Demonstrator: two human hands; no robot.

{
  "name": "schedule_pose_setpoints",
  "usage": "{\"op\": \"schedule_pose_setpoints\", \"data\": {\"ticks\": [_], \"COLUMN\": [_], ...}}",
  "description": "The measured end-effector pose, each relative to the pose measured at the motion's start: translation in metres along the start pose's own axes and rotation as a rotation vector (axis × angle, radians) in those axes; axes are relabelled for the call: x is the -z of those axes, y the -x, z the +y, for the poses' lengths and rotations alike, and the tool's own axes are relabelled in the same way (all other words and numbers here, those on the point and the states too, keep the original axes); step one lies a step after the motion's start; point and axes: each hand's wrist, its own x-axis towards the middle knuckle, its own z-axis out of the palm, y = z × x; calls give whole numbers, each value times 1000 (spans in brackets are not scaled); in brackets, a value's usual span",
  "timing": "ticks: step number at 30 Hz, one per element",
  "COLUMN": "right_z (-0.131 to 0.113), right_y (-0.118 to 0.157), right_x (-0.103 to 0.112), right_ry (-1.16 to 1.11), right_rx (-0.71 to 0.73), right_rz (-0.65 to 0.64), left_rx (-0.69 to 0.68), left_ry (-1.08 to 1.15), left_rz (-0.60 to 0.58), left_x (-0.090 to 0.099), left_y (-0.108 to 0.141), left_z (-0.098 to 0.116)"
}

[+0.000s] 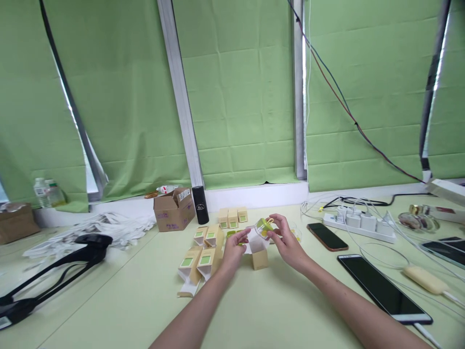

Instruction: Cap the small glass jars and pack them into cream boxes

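My right hand (285,237) grips a small clear item with a green and yellow top (264,225), held above an open carton. That carton (260,260) is tan outside and white inside, with its flap up. Beside it on the left, my left hand (236,245) has its fingers curled at the carton's edge and a small green thing. Several tan boxes with green labels (205,259) stand left of my left hand, some with open flaps. Three more small boxes (233,218) stand behind.
At the back are a brown cardboard box (174,211) and a black cylinder (200,205). White bundled material (94,232) and a black strap-like frame (72,259) lie left. Phones (381,286), a power strip (358,225) and cables lie right.
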Motion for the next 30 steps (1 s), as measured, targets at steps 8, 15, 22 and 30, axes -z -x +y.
{"op": "schedule_pose_setpoints", "data": {"ticks": [8,15,22,30], "right_z": [9,5,3,-1], "right_y": [-2,3,8,12], "right_x": [6,2,-1,-5], "right_ry": [113,204,366,526], "right_rx": [-38,-39,14,102], "right_rz": [16,5,-65,-127], "left_rx": [13,44,70,61], "left_ry": [48,83,82,87], "left_rz": [-11,-29,-18,-13], "left_x": [0,2,1,-1], "left_y": [1,-1,-1,0], "left_z": [0,-3,-3,-2]}}
